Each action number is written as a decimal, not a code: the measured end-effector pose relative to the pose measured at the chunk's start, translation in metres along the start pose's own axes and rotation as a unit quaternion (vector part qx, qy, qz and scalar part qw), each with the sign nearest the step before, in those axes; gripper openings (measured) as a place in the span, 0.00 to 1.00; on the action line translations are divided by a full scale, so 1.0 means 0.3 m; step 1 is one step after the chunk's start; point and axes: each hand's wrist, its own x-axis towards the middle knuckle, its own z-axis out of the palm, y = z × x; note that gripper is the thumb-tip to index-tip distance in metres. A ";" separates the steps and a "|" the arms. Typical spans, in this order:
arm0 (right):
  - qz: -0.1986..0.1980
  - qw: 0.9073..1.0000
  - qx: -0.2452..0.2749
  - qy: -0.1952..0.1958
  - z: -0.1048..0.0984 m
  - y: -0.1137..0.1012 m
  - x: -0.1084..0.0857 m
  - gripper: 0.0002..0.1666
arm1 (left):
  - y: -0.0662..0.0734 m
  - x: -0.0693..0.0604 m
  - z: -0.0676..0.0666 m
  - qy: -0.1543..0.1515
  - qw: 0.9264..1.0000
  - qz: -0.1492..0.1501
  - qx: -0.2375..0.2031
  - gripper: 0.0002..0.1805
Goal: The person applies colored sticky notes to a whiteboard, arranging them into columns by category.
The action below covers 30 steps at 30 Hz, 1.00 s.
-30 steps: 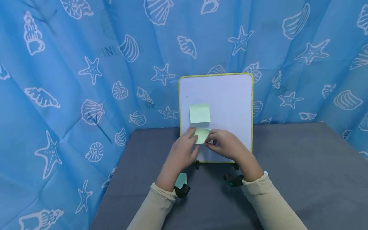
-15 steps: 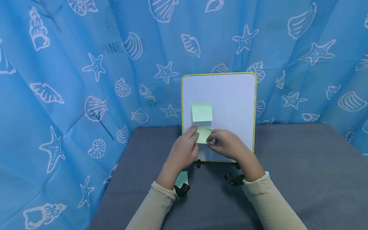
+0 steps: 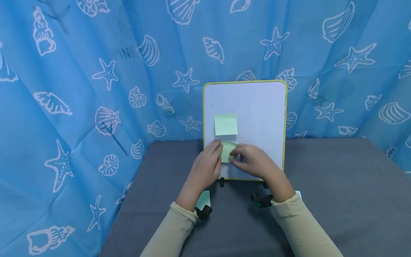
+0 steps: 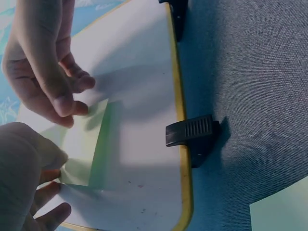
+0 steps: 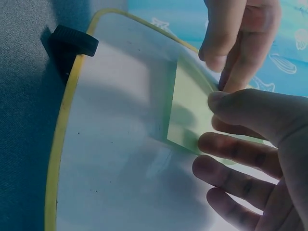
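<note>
A pale green sticky note (image 3: 226, 152) is at the lower part of a yellow-edged whiteboard (image 3: 257, 107), its lower edge standing off the surface in both wrist views. My left hand (image 3: 205, 164) is at the note's left edge, thumb and fingers pinching it there. At the right edge, the thumb and index finger of my right hand (image 3: 252, 160) grip the note; in the right wrist view the other fingers (image 5: 231, 173) are loosely spread. Directly above, a second green sticky note (image 3: 226, 125) sticks to the board.
Black clips (image 4: 192, 131) support the board's bottom edge on the grey cloth-covered table (image 3: 337, 185). A green sticky pad (image 3: 203, 200) lies near my left wrist, and a white edge of something (image 3: 299, 194) shows by the right sleeve. A blue shell-patterned curtain (image 3: 179, 35) hangs behind.
The lower note's bottom edge has come slightly down and it looks more curved. My left thumb has drawn in toward its fingers. The right hand has barely shifted; the view has moved slightly.
</note>
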 end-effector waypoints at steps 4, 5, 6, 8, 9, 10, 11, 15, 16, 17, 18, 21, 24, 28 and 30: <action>0.000 1.000 -0.017 0.011 0.008 -0.006 0.006 0.16 | -0.005 -0.004 0.003 0.004 1.000 0.003 0.001 0.25; 0.001 1.000 -0.021 0.015 0.011 -0.008 0.008 0.18 | -0.007 -0.005 0.004 0.004 1.000 0.003 0.000 0.26; 0.002 0.999 -0.026 0.019 0.014 -0.010 0.009 0.20 | -0.008 -0.006 0.005 0.005 1.000 0.003 0.000 0.26; 0.004 0.999 -0.034 0.027 0.020 -0.014 0.011 0.23 | -0.011 -0.008 0.008 0.007 1.000 0.003 0.003 0.26; 0.005 0.999 -0.038 0.031 0.023 -0.016 0.011 0.24 | -0.012 -0.008 0.009 0.009 1.000 0.004 0.005 0.26; 0.006 0.998 -0.042 0.035 0.026 -0.018 0.012 0.25 | -0.014 -0.009 0.011 0.012 1.000 0.006 0.007 0.26; 0.008 0.998 -0.046 0.039 0.030 -0.021 0.012 0.26 | -0.015 -0.010 0.013 0.015 1.000 0.007 0.010 0.25; 0.012 0.997 -0.059 0.046 0.046 -0.030 0.014 0.28 | -0.019 -0.012 0.021 0.029 0.999 0.017 0.022 0.23; 0.013 0.997 -0.062 0.046 0.050 -0.032 0.014 0.28 | -0.020 -0.013 0.023 0.032 0.999 0.019 0.024 0.23; 0.013 0.997 -0.064 0.047 0.053 -0.035 0.014 0.29 | -0.021 -0.014 0.024 0.034 0.999 0.020 0.026 0.22; 0.013 0.997 -0.066 0.048 0.056 -0.037 0.015 0.29 | -0.021 -0.014 0.025 0.036 0.999 0.021 0.027 0.22; 0.013 0.996 -0.069 0.053 0.061 -0.044 0.014 0.30 | -0.024 -0.014 0.029 0.040 0.999 0.024 0.028 0.21; 0.016 0.996 -0.072 0.055 0.064 -0.049 0.014 0.32 | -0.024 -0.014 0.031 0.038 0.999 0.022 0.024 0.22; 0.024 0.996 -0.073 0.048 0.071 -0.050 0.013 0.34 | -0.022 -0.014 0.033 0.035 0.999 0.020 0.020 0.22; 0.028 0.996 -0.073 0.044 0.072 -0.050 0.013 0.35 | -0.022 -0.014 0.036 0.035 0.999 0.020 0.023 0.22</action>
